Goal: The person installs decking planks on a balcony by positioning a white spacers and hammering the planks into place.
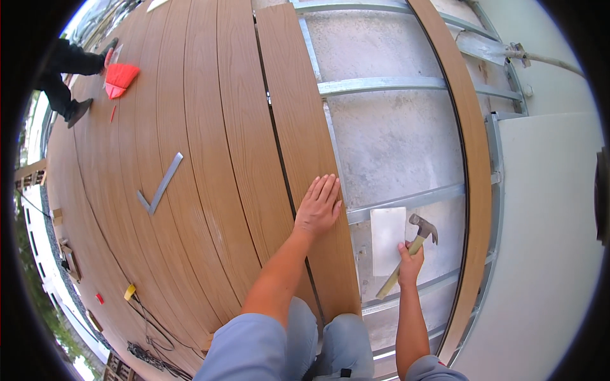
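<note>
My left hand point(319, 204) lies flat on a brown deck board point(298, 114), fingers together and stretched toward its right edge. A narrow dark gap runs between this board and the laid boards to its left. My right hand point(412, 261) is wrapped round the pale handle of a claw hammer point(419, 233). The hammer's metal head is raised above the open frame, apart from the board. Beneath it, next to my right hand, a white rectangular sheet point(386, 238) lies across the frame. My knees rest at the near end of the board.
Metal joists point(384, 86) span the grey concrete on the right, bordered by a curved brown edge board point(473, 159) and a white wall point(553, 241). On the deck lie a metal angle square point(162, 184), a red dustpan point(121, 79) and cables point(155, 346). Another person's legs point(63, 82) stand far left.
</note>
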A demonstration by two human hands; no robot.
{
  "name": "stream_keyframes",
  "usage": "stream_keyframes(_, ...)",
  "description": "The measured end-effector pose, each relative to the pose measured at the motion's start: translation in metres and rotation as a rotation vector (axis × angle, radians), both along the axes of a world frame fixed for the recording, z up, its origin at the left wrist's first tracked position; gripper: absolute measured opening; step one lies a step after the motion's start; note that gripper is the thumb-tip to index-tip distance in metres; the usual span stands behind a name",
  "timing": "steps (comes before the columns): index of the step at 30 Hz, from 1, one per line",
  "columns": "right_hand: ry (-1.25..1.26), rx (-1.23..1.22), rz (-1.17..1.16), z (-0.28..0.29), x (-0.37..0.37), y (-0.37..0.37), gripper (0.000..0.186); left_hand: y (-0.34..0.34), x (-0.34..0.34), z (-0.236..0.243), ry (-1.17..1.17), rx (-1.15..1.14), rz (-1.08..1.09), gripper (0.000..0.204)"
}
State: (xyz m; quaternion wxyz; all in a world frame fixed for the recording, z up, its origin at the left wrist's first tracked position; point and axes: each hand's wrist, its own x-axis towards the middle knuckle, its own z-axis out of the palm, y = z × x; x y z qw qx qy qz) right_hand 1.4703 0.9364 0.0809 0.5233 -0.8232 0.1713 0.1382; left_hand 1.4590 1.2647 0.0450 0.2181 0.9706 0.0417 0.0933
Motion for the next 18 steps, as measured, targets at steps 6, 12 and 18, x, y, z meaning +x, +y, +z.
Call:
stream_keyframes(6,-0.21,0.161,0.137,-0.022,0.183,0.184,0.026,0.009,-0.003,-0.003,0.096,0.07,-0.02,0.065)
stream_keyframes(12,-0.2,0.103,0.17,-0.058,0.303,0.305,0.031,0.006,0.004,0.004,0.184,0.036,-0.036,0.066)
stream_keyframes(18,-0.072,0.122,0.295,-0.057,0.306,0.351,0.036,0.008,0.004,0.01,0.199,-0.102,-0.02,0.072)
